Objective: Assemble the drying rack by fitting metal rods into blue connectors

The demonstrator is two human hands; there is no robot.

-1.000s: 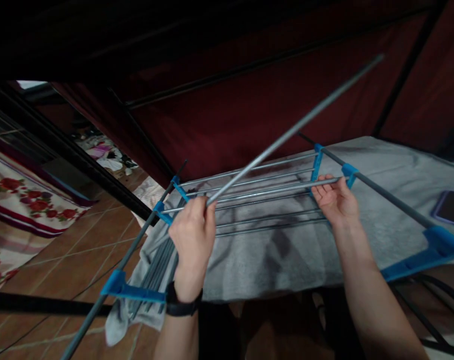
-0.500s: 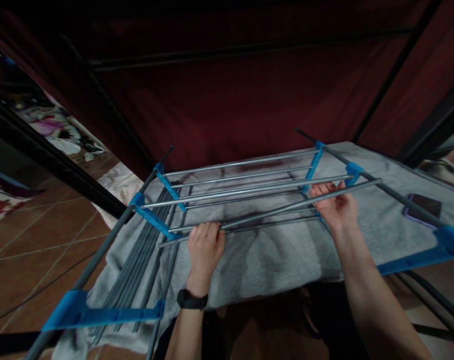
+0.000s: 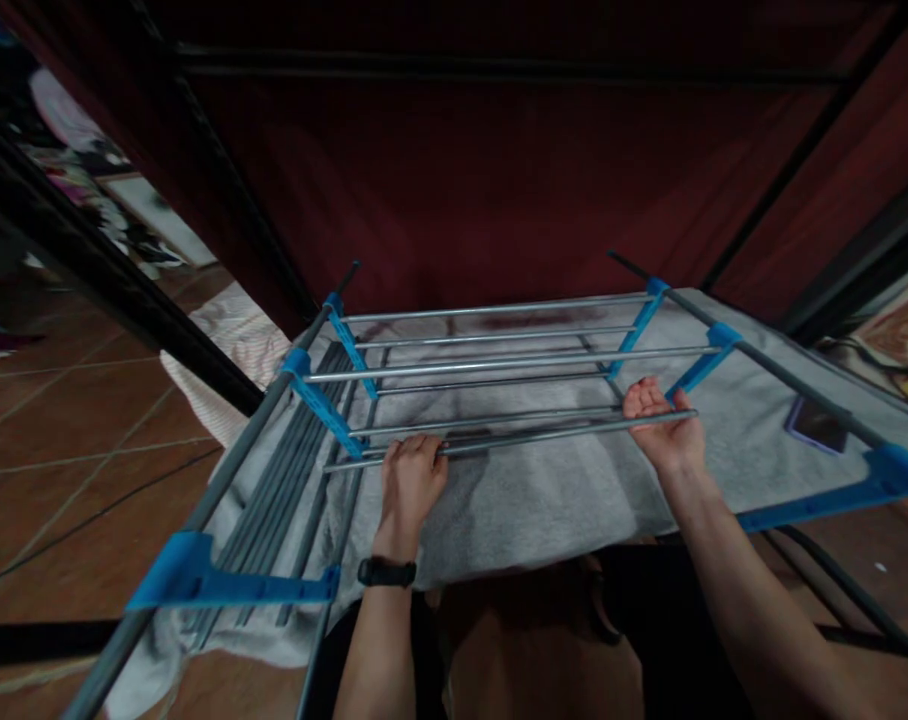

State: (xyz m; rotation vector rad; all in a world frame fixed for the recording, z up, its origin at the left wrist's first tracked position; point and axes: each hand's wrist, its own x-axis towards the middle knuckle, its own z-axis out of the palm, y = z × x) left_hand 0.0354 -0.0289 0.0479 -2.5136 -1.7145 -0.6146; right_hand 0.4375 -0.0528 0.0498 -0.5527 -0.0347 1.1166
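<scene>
The loose rod lies low across the middle of the frame, over the grey cloth. A second ago it slanted steeply toward the upper right; half a second ago its right end crossed the right rail. Now that end has dropped inside the rail, and I judge the rod nearly in line with the rods already fitted, though I see neither end seated.

My left hand is wrapped over it left of centre, fingers curled around. Its left tip pokes out just by the lower end of the left blue bracket. My right hand is palm up, thumb and fingers apart, the rod lying across it; whether my thumb presses on it I cannot tell. The right blue bracket slopes down just beside my fingertips.

Farther out, a bundle of rods lies at centre left, a phone at the right, and a dark red panel fills the top.
</scene>
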